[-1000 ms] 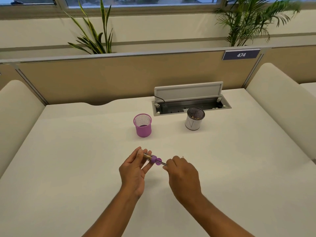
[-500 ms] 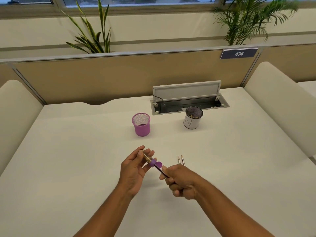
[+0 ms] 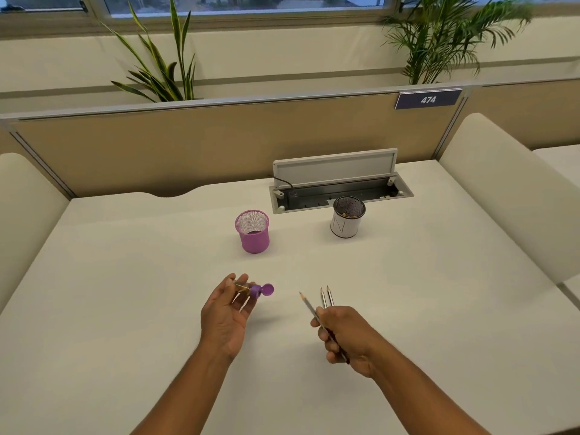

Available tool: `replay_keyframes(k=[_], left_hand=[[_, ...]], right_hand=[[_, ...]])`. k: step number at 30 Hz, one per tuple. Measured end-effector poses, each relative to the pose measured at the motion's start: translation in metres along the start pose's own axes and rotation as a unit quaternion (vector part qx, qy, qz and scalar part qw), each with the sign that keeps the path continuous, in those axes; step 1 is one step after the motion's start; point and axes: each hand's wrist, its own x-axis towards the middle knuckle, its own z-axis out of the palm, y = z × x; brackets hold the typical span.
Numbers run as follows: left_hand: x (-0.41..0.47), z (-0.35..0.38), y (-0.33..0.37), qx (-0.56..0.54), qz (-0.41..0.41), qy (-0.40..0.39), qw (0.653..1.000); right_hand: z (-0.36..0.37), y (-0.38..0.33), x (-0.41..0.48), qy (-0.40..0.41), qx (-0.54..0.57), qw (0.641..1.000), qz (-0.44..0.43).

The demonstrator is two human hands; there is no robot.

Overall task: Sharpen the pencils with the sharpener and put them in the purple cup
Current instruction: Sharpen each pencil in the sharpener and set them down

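My left hand (image 3: 224, 318) holds a small sharpener (image 3: 255, 289) with a clear body and a purple flip cap hanging open to the right. My right hand (image 3: 343, 335) grips a grey pencil (image 3: 309, 306) whose sharp tip points up and to the left, free of the sharpener. Two more pencils (image 3: 326, 297) lie side by side on the table just beyond my right hand, tips pointing away. The purple mesh cup (image 3: 253, 231) stands upright and looks empty, further back between my hands.
A white cup with a dark mesh rim (image 3: 346, 216) holds shavings at the back right. Behind it an open cable box (image 3: 340, 189) is set into the white table (image 3: 125, 293). Padded side panels flank the table.
My right hand pulled the pencil out of the sharpener and moved right and back toward me. The hands are now apart, and the two lying pencils are uncovered.
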Motion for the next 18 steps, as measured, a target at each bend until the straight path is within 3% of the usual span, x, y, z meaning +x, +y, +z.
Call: replay_keyframes(k=[5,10,14,18], left_hand=[[0.002,-0.010,-0.006,-0.018,0.000,0.013,1.000],[0.004,-0.018,-0.013,-0.035,0.013,0.006,0.999],[0.005,-0.022,-0.014,-0.030,0.011,-0.006,0.999],[0.003,-0.021,-0.014,-0.020,-0.003,-0.014,1.000]], right_hand=[[-0.020,0.003,0.013,0.145,-0.019,0.985,-0.089],[-0.035,0.009,0.030,0.277,-0.147,0.941,-0.128],[-0.039,0.015,0.048,0.316,-0.301,0.892,-0.123],[-0.038,0.021,0.057,0.331,-0.352,0.869,-0.108]])
